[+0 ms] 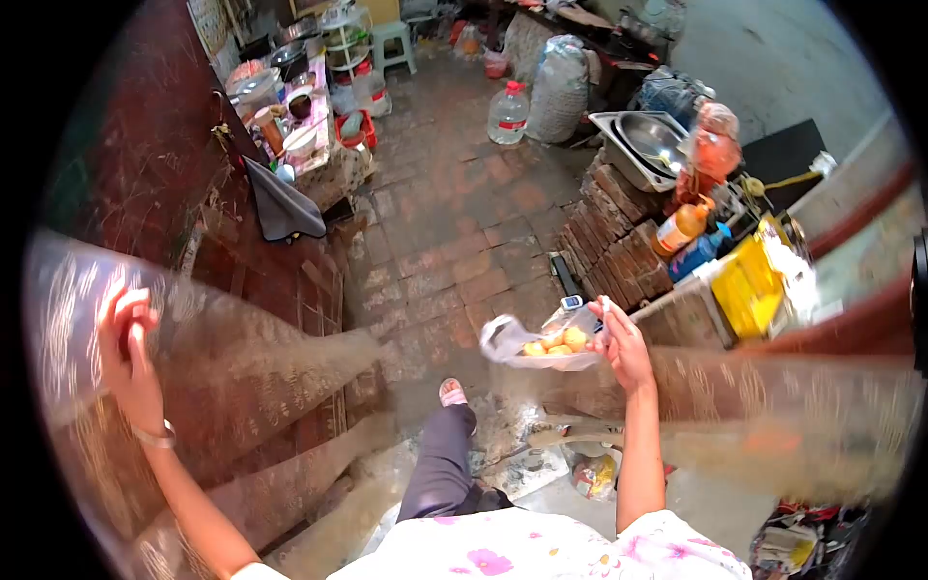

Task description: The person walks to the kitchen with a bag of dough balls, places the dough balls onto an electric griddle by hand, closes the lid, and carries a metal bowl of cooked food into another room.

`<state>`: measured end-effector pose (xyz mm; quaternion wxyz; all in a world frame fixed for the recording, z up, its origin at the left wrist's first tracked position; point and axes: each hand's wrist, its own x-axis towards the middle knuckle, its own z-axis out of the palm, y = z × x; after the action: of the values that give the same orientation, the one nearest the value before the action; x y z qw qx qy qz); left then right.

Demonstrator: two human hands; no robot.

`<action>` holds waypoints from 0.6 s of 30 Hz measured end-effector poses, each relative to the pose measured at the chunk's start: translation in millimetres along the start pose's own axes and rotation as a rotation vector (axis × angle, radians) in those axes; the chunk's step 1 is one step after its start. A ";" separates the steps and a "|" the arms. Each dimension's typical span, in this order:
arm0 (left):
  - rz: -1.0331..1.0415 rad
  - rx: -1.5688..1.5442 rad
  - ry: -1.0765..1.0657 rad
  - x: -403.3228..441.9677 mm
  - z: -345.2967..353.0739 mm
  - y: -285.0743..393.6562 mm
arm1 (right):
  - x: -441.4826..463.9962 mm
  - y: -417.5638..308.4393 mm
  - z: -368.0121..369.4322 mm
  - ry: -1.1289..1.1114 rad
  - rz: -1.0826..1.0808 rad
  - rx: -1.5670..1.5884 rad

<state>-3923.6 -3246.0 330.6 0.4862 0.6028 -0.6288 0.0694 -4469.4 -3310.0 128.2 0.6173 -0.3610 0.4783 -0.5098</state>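
My left hand [130,362], with a bracelet at the wrist, is raised at the far left against a clear plastic strip curtain [232,338]. Its fingers are loosely bent and apart, touching the plastic. On the right, my right hand [626,350] is closed on the gathered end of a thin white plastic bag [503,343]. Several round yellow-orange items [558,342] show inside the bag; their exact kind is unclear. Just beyond the bag is a small dark device with a display [571,303]; I cannot tell what it rests on.
A brick floor [445,256] runs ahead. On the left stands a cluttered table [314,121] with bowls. A water jug [507,114] and a full sack [559,92] are at the back. To the right, a metal basin [650,140] and bottles [681,230] sit near stacked bricks [619,242].
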 end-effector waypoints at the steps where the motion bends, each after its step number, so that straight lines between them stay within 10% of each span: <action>1: -0.032 0.026 0.045 0.6 -3.2 -3.8 | 14.5 1.1 -3.5 0.005 0.023 0.036; 10: -0.159 0.380 0.423 -8.1 -45.4 -40.6 | 96.3 -16.9 -39.2 0.148 0.257 0.149; 17: -0.334 0.365 1.223 52.5 -48.9 -27.4 | 152.5 -5.5 -43.5 0.353 0.351 0.321; 18: -0.042 0.833 1.048 59.9 -52.9 -36.8 | 164.4 -1.8 -42.8 0.343 0.370 0.342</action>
<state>-3853.3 -3261.5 381.2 0.4550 0.6388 -0.2185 0.5806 -4507.1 -3468.8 81.2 0.6619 -0.0670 0.5403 -0.5152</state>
